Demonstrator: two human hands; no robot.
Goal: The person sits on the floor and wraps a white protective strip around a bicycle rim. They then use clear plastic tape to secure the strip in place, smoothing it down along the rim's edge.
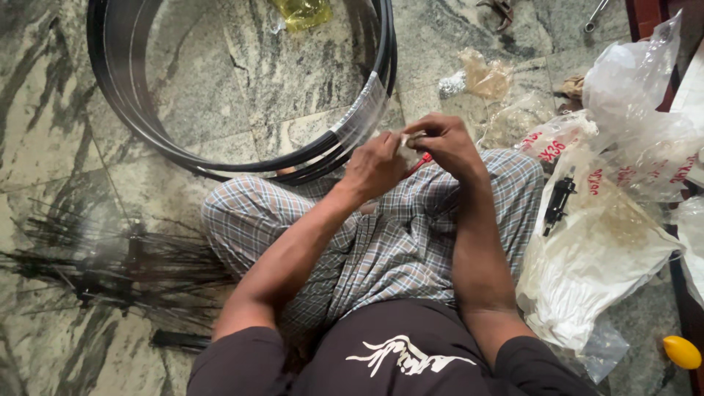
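Observation:
I sit cross-legged on a stone floor in checked trousers. My left hand (375,166) and my right hand (444,144) meet above my knees, both pinching a small pale piece (405,138) between the fingertips. A bit of red (420,163) pokes out under the hands; what it is cannot be told. Just beyond the hands lies a stack of black bicycle rims (323,150), partly wrapped in clear plastic.
A bundle of thin black spokes (110,260) lies on the floor at the left. Crumpled clear and white plastic bags (601,242) pile up at the right, with a black metal part (557,202) on one. A yellow round object (682,352) sits bottom right. A yellowish bag (302,13) lies inside the rims.

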